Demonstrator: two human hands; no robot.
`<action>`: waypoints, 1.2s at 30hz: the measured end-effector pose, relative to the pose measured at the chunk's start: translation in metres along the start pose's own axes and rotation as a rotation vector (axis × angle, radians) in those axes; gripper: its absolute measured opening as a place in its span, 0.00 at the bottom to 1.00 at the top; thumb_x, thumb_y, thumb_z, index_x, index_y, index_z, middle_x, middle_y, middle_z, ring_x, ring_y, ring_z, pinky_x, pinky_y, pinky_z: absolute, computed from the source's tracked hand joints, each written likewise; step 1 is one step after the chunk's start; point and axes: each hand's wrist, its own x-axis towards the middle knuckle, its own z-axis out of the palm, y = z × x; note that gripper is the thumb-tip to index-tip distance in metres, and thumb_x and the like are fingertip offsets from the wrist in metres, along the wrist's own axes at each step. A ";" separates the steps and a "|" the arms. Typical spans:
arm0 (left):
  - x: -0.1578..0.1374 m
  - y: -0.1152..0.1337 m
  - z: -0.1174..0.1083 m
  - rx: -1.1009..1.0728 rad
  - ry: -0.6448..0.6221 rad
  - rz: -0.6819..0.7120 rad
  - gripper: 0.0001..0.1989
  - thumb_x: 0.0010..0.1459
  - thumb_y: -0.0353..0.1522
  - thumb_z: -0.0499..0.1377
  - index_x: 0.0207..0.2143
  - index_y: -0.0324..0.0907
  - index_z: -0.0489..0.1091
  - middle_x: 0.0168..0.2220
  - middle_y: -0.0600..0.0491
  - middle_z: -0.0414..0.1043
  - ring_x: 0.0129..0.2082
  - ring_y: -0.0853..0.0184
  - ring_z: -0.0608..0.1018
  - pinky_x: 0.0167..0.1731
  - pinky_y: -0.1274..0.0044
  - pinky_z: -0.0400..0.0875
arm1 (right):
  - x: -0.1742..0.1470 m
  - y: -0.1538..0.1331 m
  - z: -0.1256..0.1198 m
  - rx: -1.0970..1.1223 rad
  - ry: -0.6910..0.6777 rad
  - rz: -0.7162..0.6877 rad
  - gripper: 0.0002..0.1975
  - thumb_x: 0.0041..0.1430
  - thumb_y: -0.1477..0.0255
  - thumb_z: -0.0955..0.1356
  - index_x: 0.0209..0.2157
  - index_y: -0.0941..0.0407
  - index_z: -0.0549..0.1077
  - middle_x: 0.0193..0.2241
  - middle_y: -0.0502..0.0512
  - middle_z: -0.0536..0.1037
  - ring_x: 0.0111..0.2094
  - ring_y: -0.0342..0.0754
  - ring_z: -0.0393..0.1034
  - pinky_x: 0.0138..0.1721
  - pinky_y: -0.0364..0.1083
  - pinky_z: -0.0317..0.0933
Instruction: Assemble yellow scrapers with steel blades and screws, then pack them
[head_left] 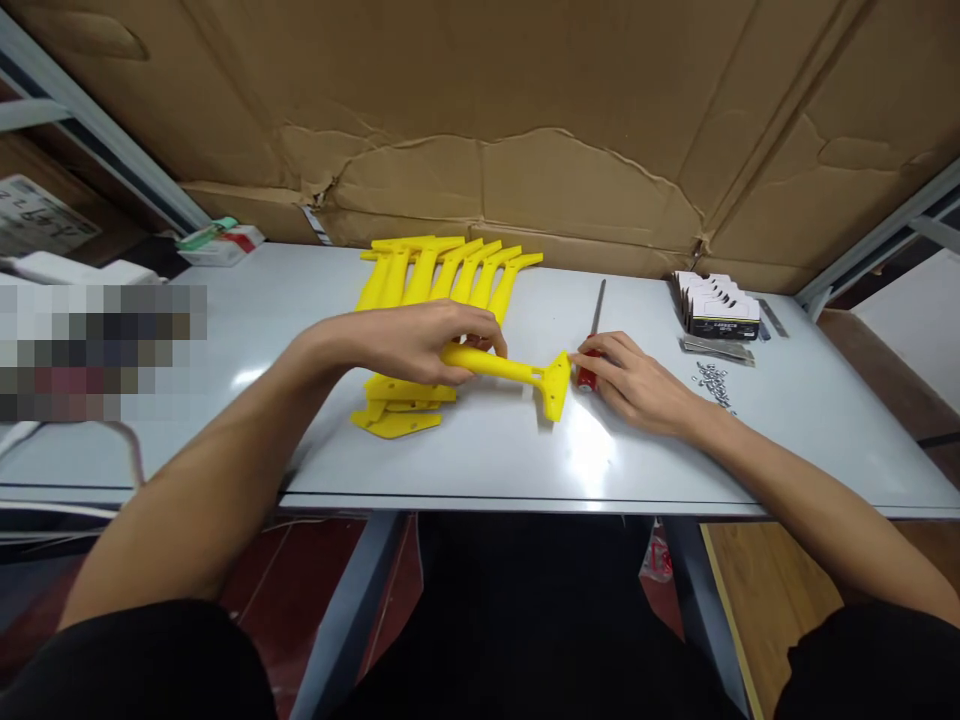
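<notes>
Currently | left hand (420, 338): grip around yellow scraper (506, 366) | right hand (637, 385): at red-handled screwdriver (587, 380), grip unclear

The held yellow handle (502, 366) is partly hidden by the left hand (427, 343). The red screwdriver grip (586, 379) is partly covered by the right hand (637, 388). The metal bits (712, 382) are too small to be identified. Both black sleeves (142, 665) are cut off below.

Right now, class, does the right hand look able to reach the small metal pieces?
Probably yes: the metal pieces lie uncovered beside the right forearm, though the right hand is at the red-handled screwdriver.
</notes>
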 end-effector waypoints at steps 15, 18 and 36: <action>0.026 0.023 0.040 0.004 -0.134 0.033 0.16 0.68 0.41 0.61 0.53 0.43 0.74 0.47 0.47 0.74 0.44 0.61 0.76 0.42 0.73 0.68 | -0.019 0.033 -0.044 -0.044 0.285 0.403 0.13 0.63 0.73 0.65 0.43 0.56 0.81 0.37 0.59 0.83 0.35 0.53 0.76 0.41 0.53 0.68; 0.026 0.022 0.040 -0.013 -0.116 0.041 0.16 0.69 0.42 0.61 0.52 0.43 0.75 0.46 0.47 0.74 0.46 0.59 0.75 0.45 0.71 0.69 | -0.036 0.056 -0.070 -0.115 0.377 0.559 0.11 0.60 0.73 0.68 0.39 0.57 0.83 0.31 0.58 0.83 0.30 0.50 0.75 0.38 0.51 0.65; 0.031 0.057 0.067 0.207 0.077 0.104 0.15 0.72 0.34 0.54 0.56 0.37 0.71 0.47 0.43 0.76 0.49 0.55 0.73 0.51 0.64 0.71 | -0.068 0.121 -0.074 -0.226 -0.037 0.632 0.12 0.55 0.67 0.76 0.43 0.49 0.84 0.36 0.54 0.84 0.32 0.54 0.73 0.32 0.51 0.59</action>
